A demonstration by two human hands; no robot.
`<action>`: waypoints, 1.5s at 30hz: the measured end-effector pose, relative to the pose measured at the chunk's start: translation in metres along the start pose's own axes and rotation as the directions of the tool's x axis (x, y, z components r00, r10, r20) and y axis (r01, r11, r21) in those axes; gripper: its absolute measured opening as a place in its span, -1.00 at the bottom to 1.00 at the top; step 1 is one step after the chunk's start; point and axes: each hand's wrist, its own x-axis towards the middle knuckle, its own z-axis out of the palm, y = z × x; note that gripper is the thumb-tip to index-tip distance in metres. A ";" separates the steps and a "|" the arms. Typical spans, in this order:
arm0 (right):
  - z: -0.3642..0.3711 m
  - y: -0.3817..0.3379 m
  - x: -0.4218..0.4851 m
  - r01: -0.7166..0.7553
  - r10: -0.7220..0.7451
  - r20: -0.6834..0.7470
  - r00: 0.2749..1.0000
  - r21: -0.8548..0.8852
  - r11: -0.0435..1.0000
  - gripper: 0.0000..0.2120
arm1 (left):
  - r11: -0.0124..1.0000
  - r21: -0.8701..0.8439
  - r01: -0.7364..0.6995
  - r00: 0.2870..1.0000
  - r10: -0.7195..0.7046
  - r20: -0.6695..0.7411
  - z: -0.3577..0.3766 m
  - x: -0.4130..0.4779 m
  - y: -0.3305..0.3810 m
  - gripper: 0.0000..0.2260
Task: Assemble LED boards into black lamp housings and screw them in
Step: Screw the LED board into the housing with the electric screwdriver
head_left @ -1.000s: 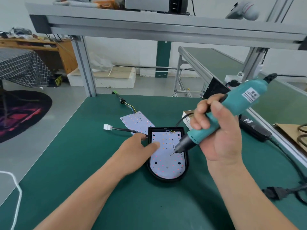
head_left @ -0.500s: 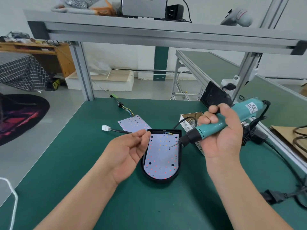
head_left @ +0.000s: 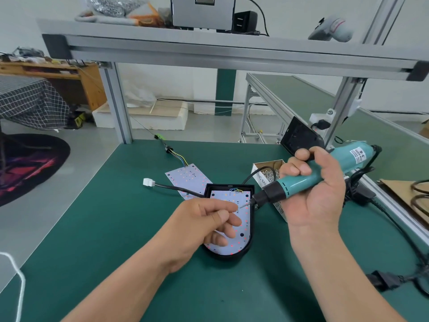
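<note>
A black lamp housing (head_left: 252, 231) lies on the green table with a white LED board (head_left: 242, 198) seated inside it. My right hand (head_left: 318, 201) grips a teal electric screwdriver (head_left: 301, 181), tilted so that its bit points left and down over the board's upper right. My left hand (head_left: 206, 224) hovers over the board. Its thumb and forefinger pinch together right at the bit's tip, on what looks like a small screw, too small to make out. A second LED board (head_left: 185, 176) with coloured wires lies behind the housing.
An open cardboard box of screws (head_left: 269, 174) stands right of the housing. A white connector (head_left: 148, 182) on a black cable lies to the left. Another black housing (head_left: 299, 137) leans at the back right. Power cables (head_left: 394, 228) run along the right; an aluminium frame (head_left: 209, 52) crosses overhead.
My left hand lifted off the LED board, turned, and brought its pinched fingers to the bit's tip. My right hand raised the screwdriver off the board and tilted it flatter.
</note>
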 end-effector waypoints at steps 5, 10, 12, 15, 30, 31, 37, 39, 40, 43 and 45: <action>0.002 0.001 -0.002 -0.016 0.016 0.033 0.999 -0.016 1.000 -0.92 | 0.987 0.111 -0.117 0.992 0.110 0.062 0.003 -0.002 -0.001 -0.83; 0.004 0.005 -0.004 -0.019 0.021 0.053 0.998 -0.031 0.999 -0.90 | 0.989 0.028 -0.143 0.986 0.140 0.094 0.006 -0.002 -0.001 -0.78; 0.003 0.006 -0.005 -0.019 0.021 0.056 0.998 -0.040 0.999 -0.89 | 0.990 -0.016 -0.140 0.983 0.141 0.114 0.005 -0.002 -0.002 -0.78; 0.003 0.006 -0.006 -0.019 0.022 0.062 0.998 -0.037 0.999 -0.90 | 0.988 -0.039 -0.149 0.979 0.153 0.135 0.004 -0.001 -0.004 -0.81; 0.002 0.007 -0.004 -0.012 0.018 0.077 0.997 -0.081 0.997 -0.91 | 0.984 0.028 -0.177 0.976 0.172 0.132 0.006 -0.002 -0.007 -0.81; 0.002 0.007 -0.004 -0.009 0.017 0.077 0.997 -0.095 0.995 -0.91 | 0.980 0.056 -0.190 0.976 0.182 0.123 0.006 -0.002 -0.008 -0.81; 0.004 0.016 -0.005 -0.046 0.051 0.027 0.998 -0.179 0.983 -0.87 | 0.918 0.295 -0.264 0.964 0.263 0.044 0.004 -0.001 -0.018 -0.82; 0.004 0.018 -0.004 -0.056 0.057 -0.004 0.998 -0.188 0.981 -0.85 | 0.902 0.335 -0.273 0.960 0.277 0.036 0.004 -0.001 -0.019 -0.82; 0.003 0.018 -0.003 -0.060 0.058 -0.016 0.998 -0.181 0.982 -0.83 | 0.898 0.342 -0.276 0.959 0.281 0.034 0.004 -0.001 -0.019 -0.81; 0.001 0.018 -0.002 -0.067 0.060 -0.047 0.997 -0.145 0.987 -0.81 | 0.891 0.351 -0.287 0.955 0.297 0.027 0.005 -0.001 -0.018 -0.77; 0.000 0.019 -0.002 -0.071 0.063 -0.072 0.995 -0.120 0.990 -0.81 | 0.892 0.345 -0.290 0.953 0.300 0.024 0.005 0.000 -0.017 -0.72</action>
